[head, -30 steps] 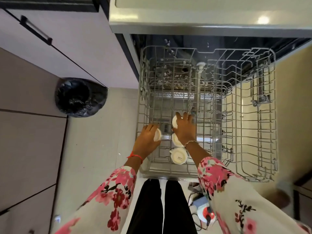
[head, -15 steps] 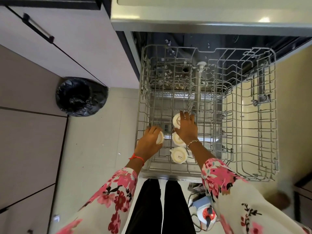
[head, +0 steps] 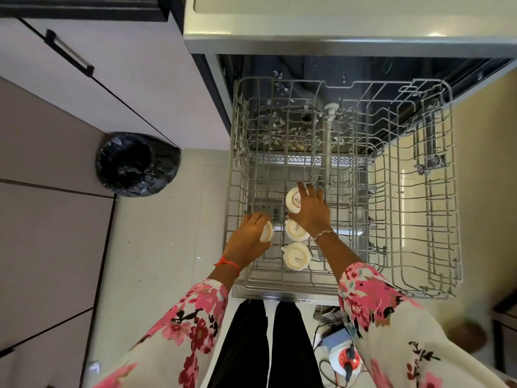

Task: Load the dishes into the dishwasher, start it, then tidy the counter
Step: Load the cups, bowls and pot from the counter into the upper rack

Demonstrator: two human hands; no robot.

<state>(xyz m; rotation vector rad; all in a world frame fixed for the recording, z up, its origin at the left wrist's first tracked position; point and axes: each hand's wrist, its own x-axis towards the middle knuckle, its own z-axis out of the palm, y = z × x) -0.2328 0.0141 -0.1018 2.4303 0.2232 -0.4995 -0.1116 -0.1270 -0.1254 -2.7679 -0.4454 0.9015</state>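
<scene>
Head view: what has each hand got?

— The left hand (head: 247,240) is curled round a loose cup (head: 267,232) tipped on its side, low over the left lane of the pulled-out rack (head: 405,247). The right hand (head: 312,212) lies spread over the far cup (head: 293,201), steadying it rather than gripping.

How will they handle?

— Light and stiff, probably ceramic, so smooth to the touch and liable to chip on wire. Hold round the body and set it base up.

Anything in the way?

— The middle cup (head: 296,231) and near cup (head: 296,256) sit upturned in a row just beside that lane, with tines close by. The bin (head: 137,163) and power strip (head: 347,359) are on the floor, well apart.
</scene>
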